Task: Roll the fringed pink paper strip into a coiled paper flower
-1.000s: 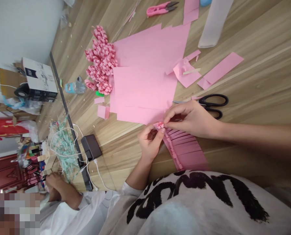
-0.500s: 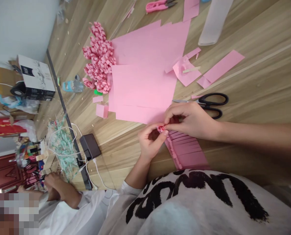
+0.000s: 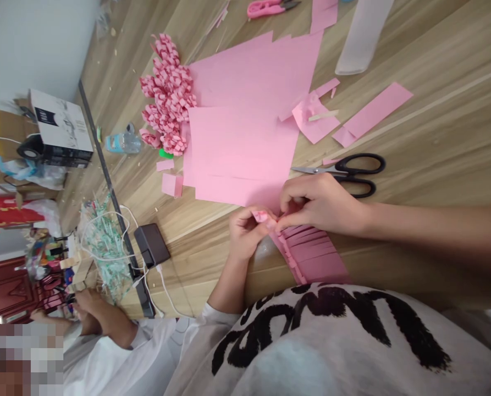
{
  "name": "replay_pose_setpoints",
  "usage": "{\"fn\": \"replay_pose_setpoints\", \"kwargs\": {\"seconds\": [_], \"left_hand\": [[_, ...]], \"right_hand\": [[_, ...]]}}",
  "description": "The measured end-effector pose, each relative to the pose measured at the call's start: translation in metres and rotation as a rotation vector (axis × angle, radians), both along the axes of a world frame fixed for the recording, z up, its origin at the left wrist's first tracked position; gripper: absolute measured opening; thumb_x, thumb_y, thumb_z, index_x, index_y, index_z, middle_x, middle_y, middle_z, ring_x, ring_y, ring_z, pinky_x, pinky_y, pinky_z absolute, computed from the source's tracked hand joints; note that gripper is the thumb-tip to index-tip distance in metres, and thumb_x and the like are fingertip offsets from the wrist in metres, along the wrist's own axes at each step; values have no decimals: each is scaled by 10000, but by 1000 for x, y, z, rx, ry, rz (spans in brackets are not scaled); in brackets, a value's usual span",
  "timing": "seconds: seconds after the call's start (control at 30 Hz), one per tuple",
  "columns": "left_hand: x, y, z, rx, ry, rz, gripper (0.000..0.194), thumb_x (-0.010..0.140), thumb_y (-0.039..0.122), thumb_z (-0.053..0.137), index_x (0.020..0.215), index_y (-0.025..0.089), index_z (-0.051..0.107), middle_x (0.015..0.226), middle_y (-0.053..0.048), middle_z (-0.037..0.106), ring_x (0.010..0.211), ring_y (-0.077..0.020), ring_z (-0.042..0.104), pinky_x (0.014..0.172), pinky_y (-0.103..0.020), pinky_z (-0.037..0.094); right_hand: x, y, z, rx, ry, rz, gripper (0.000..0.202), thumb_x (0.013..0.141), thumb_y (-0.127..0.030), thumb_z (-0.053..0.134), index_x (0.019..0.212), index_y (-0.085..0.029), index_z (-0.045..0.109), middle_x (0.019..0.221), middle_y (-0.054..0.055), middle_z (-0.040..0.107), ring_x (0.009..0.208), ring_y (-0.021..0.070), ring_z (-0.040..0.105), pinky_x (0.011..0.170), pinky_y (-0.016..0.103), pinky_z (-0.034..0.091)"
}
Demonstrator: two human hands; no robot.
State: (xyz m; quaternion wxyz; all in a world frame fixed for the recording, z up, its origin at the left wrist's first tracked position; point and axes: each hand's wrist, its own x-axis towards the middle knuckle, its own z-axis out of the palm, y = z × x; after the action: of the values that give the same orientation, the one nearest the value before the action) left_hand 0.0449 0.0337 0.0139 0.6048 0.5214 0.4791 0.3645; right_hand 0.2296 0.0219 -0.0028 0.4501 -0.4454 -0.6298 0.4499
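Observation:
Between my two hands is a fringed strip of pink paper (image 3: 319, 256), cut into many narrow slits. Its folded edge runs down toward my shirt, and its upper end is rolled into a small curl (image 3: 261, 217). My left hand (image 3: 247, 231) pinches this rolled end between thumb and fingers. Close beside it, the thumb and forefinger of my right hand (image 3: 321, 203) pinch the strip's edge. Black-handled scissors (image 3: 358, 165) lie just past my right hand. Large pink paper sheets (image 3: 241, 143) are spread out above both hands.
Finished pink paper flowers (image 3: 169, 99) are heaped beside the sheets. Cut pink pieces (image 3: 375, 115), pink snips (image 3: 265, 8) and a clear plastic sleeve (image 3: 363, 41) lie farther off. A dark box with cables (image 3: 152, 245) and a bottle (image 3: 123, 143) stand left. Another person's arms (image 3: 105, 319) are lower left.
My left hand has shifted slightly left and turned, so the rolled end now shows from its side. My right hand stays close by, still pinching the strip.

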Motion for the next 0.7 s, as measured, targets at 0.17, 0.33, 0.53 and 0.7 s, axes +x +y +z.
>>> {"fn": "replay_pose_setpoints", "kwargs": {"seconds": [0.17, 0.33, 0.53, 0.7], "left_hand": [[2, 5, -6, -30, -88, 326, 383, 564, 424, 926, 618, 162, 651, 619, 49, 630, 596, -41, 577, 625, -163, 486], [6, 4, -9, -68, -128, 512, 493, 437, 323, 980, 815, 195, 691, 698, 82, 684, 615, -22, 617, 662, -146, 508], [8, -1, -5, -127, -113, 555, 600, 435, 304, 980, 929, 197, 658, 570, 92, 652, 563, -49, 632, 647, -176, 532], [8, -1, -5, -133, -60, 546, 648, 429, 353, 975, 963, 202, 640, 547, 103, 641, 570, -53, 652, 666, -177, 541]], "right_hand": [[0, 0, 4, -94, 6, -59, 164, 750, -319, 784, 779, -160, 758, 700, 19, 720, 574, 98, 529, 561, 242, 369], [-2, 0, 6, -128, 74, -128, 166, 814, -295, 685, 784, -146, 753, 608, -1, 645, 510, 83, 471, 524, 244, 351], [-2, 1, 9, -165, 109, -134, 166, 813, -280, 663, 750, -143, 729, 551, -20, 572, 499, 79, 454, 490, 237, 338], [-1, 2, 11, -156, 116, -166, 243, 870, -287, 605, 693, -162, 716, 571, -8, 586, 521, 88, 454, 490, 255, 327]]}}
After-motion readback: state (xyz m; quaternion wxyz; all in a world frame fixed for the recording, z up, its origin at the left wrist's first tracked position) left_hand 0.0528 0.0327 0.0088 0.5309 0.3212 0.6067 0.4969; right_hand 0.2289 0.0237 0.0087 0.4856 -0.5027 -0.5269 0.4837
